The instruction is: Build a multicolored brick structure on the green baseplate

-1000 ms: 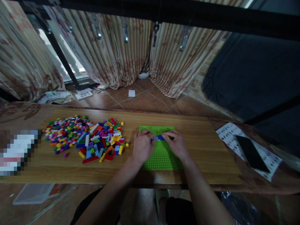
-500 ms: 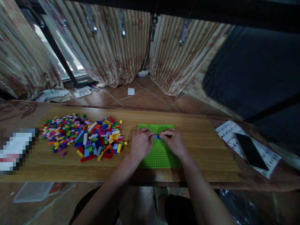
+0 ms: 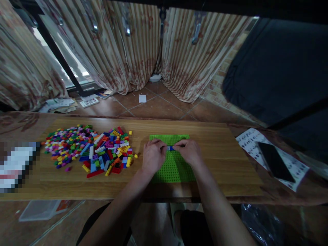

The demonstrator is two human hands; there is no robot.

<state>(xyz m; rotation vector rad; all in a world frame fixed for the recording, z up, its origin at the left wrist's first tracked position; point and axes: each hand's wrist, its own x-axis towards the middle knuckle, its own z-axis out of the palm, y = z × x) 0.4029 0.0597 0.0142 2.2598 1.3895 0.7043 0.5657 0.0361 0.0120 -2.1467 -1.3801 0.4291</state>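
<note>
A green studded baseplate (image 3: pixel 174 171) lies on the wooden board. Over its upper half, a small blue building brick (image 3: pixel 171 148) sits between the fingertips of both hands, with a paler brick (image 3: pixel 168 148) against its left side. My left hand (image 3: pixel 154 156) is closed in a pinch at the pale brick. From the other side, my right hand (image 3: pixel 189 151) pinches the blue brick with thumb and forefinger. My fingers partly cover both pieces, and I cannot tell whether they are pressed onto the studs.
Left of the baseplate spread a heap of mixed bricks (image 3: pixel 110 150) and a heap of small coloured pieces (image 3: pixel 69 143). A blurred-out device (image 3: pixel 19 165) lies at the far left. On the right, a black phone (image 3: pixel 275 162) rests on a printed sheet (image 3: pixel 249 136).
The view has shifted slightly. Both hands stay at the same spot over the baseplate, their fingers still pinched around the small bricks; the right fingers have moved only a little.
</note>
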